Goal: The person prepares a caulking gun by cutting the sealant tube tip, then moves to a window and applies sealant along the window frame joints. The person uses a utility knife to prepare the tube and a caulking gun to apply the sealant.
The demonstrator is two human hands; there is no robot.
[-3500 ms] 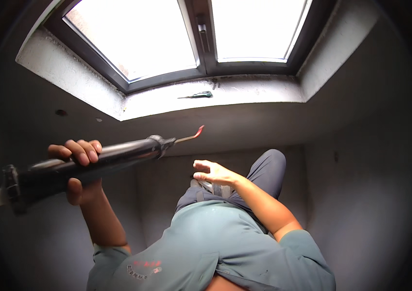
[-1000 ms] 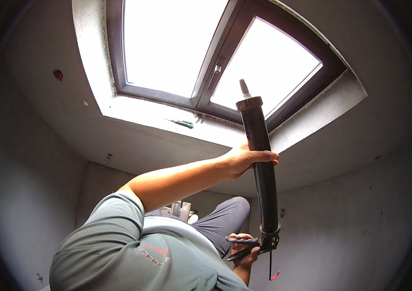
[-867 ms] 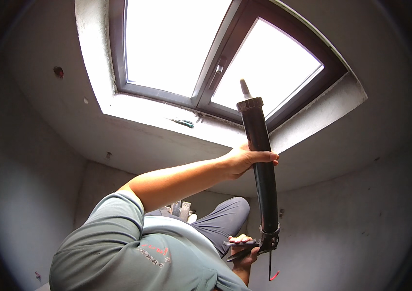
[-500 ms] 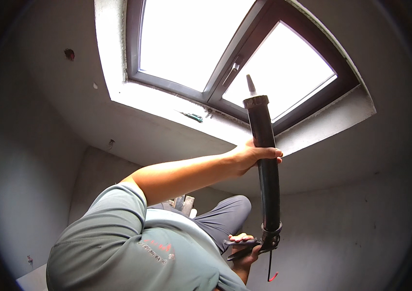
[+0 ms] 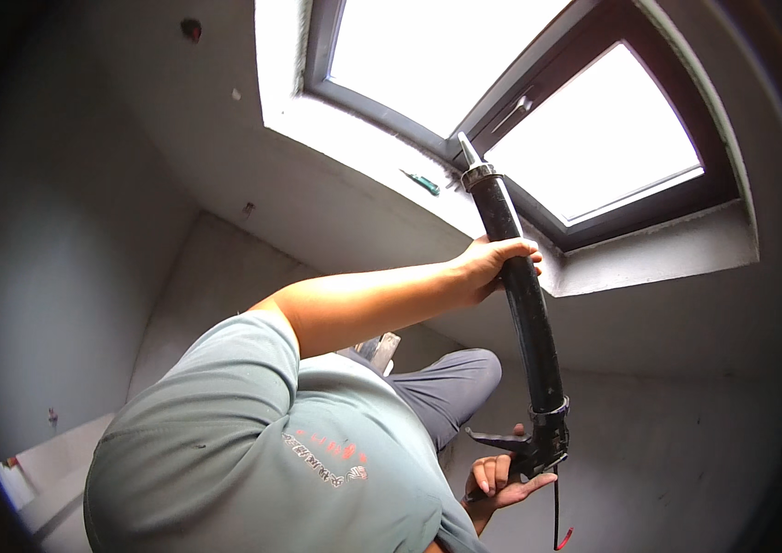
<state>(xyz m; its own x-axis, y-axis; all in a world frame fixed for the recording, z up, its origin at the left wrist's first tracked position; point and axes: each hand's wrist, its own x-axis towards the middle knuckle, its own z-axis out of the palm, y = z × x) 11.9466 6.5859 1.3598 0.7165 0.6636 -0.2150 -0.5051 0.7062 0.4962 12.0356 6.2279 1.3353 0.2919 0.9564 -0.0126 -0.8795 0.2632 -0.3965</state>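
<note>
A long black caulking gun (image 5: 529,323) slants up in front of me, its pale tapered nozzle (image 5: 468,150) pointing toward the window. My left hand (image 5: 499,267) is wrapped around the upper part of the barrel. At the lower end, my right hand (image 5: 497,481) holds the handle, with several fingers curled and one digit stretched under the rear of the gun. The trigger (image 5: 497,440) sticks out to the left above those fingers. A thin rod (image 5: 557,511) with a red hooked end hangs from the back. Beyond the nozzle, a green utility knife (image 5: 423,182) lies on the window ledge.
A dark-framed window (image 5: 584,235) with two bright panes and a handle is set in a deep recess above. Bare grey walls (image 5: 667,442) surround me. My bent leg (image 5: 455,387) shows below my left arm, near some blocky objects (image 5: 382,350) partly hidden.
My view has shifted, so the window sits further right and higher. The gun leans more to the left at its top. My right hand's grip has changed, with one digit now extended beneath the gun's rear.
</note>
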